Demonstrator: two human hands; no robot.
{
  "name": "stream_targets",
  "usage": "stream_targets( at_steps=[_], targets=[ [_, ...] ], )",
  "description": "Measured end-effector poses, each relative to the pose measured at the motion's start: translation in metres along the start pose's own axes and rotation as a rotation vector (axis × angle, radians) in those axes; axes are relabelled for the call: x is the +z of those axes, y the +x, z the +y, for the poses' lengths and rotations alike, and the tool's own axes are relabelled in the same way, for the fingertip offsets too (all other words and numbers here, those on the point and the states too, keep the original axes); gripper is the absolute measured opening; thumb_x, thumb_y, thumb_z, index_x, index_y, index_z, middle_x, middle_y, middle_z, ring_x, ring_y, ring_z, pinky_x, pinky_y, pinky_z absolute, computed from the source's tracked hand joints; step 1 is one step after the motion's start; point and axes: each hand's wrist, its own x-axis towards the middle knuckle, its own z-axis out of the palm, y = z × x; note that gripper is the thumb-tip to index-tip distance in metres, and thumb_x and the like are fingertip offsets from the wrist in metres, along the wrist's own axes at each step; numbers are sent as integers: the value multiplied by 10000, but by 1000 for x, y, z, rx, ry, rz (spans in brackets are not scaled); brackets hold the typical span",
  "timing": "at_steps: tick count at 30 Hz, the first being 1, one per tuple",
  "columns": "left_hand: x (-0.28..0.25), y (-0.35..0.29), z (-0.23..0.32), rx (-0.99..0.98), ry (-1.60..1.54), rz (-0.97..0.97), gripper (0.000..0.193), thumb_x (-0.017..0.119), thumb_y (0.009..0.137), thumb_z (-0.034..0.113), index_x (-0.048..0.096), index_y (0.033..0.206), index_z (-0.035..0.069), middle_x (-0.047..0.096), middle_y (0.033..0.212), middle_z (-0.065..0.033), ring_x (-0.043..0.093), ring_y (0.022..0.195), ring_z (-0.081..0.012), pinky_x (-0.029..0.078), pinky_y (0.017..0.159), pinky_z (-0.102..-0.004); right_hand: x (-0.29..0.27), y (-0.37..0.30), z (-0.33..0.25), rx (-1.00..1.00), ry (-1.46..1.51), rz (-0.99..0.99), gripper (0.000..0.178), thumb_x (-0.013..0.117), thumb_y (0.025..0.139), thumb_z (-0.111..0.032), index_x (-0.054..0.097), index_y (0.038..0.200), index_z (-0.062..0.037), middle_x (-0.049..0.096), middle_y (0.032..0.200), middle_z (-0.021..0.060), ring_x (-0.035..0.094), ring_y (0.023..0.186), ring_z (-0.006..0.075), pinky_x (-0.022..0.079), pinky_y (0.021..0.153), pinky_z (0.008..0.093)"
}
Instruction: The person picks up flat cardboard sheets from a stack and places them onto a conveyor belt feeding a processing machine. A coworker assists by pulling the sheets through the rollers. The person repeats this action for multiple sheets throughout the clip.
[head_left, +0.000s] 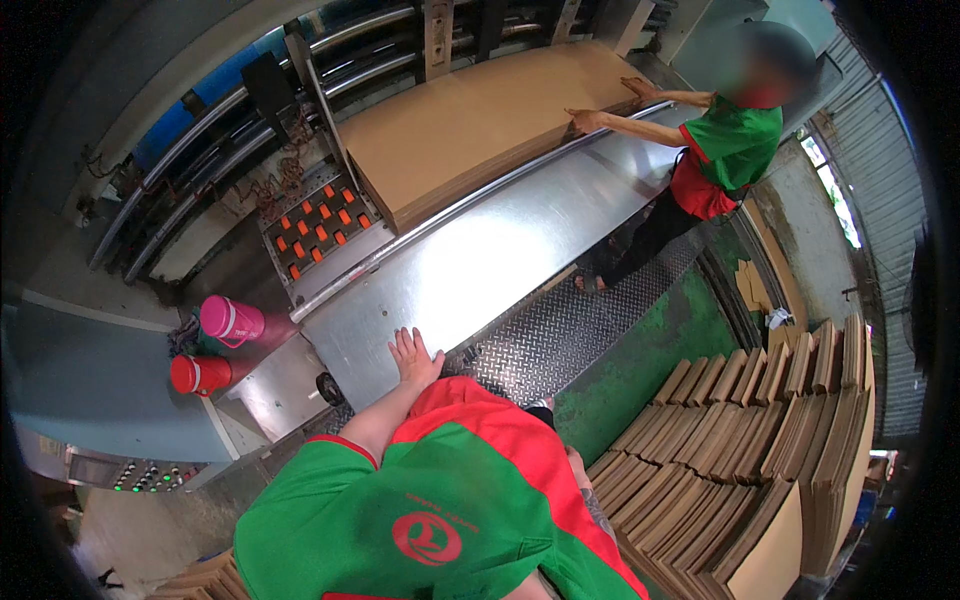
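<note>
My left hand (415, 358) lies flat with fingers spread on the near end of a shiny metal table (440, 280); nothing is in it. Of my right arm, only a strip of forearm (592, 500) shows beside my green and red shirt; its hand is hidden. Beyond the table's round metal bar (480, 189), a stack of large brown cardboard sheets (480, 120) lies in the machine. Across the table, a co-worker (735, 140) in a matching shirt has both hands on the stack's right part.
A pink bucket (232, 320) and a red bucket (200, 375) stand left of the table, near a control panel (150, 473). Orange rollers (320, 225) sit beside the cardboard. Tall bundled cardboard piles (720, 450) stand at right, past a ribbed metal step (560, 345) and green floor (650, 370).
</note>
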Motion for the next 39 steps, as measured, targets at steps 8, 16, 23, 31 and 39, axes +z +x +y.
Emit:
stream_targets(
  at_steps=[8, 16, 23, 31, 39],
  targets=[
    [-2, -1, 0, 13, 27, 8, 1045, 655, 947, 577, 251, 1671, -59, 192, 1746, -318, 80, 1651, -475, 12, 1318, -677, -3, 0, -3, -11, -56, -10, 379, 626, 1067, -303, 723, 1298, -18, 767, 1266, 232, 717, 1228, 377, 549, 1027, 448],
    [-4, -1, -1, -15, 27, -78, 1062, 678, 942, 572, 245, 1675, -62, 175, 1743, -320, 53, 1654, -478, 17, 1318, -674, 15, 29, 32, -41, -65, -35, 406, 660, 1039, -331, 724, 1285, -14, 786, 1202, 221, 746, 1159, 361, 566, 985, 437],
    [-3, 0, -1, 15, 54, -15, 1058, 650, 945, 586, 243, 1674, -64, 186, 1746, -314, 66, 1655, -469, 9, 1316, -676, 1, 13, 16, -43, -47, -6, 479, 672, 1029, -364, 709, 1347, -8, 768, 1278, 232, 732, 1222, 362, 562, 1038, 436],
    [-4, 0, -4, 5, 18, -104, 1079, 659, 952, 583, 215, 1679, -80, 158, 1742, -344, 34, 1652, -494, -16, 1308, -689, 20, 20, 23, -48, -36, 24, 517, 656, 1030, -410, 706, 1353, -9, 762, 1297, 233, 727, 1236, 363, 556, 1054, 431],
    [2, 2, -7, 36, 29, -43, 1089, 661, 948, 589, 205, 1683, -73, 150, 1746, -341, 39, 1652, -493, -22, 1306, -691, 1, -5, -3, -56, -82, 11, 513, 672, 1014, -427, 726, 1329, -25, 776, 1262, 227, 733, 1221, 358, 562, 1028, 430]
  ],
)
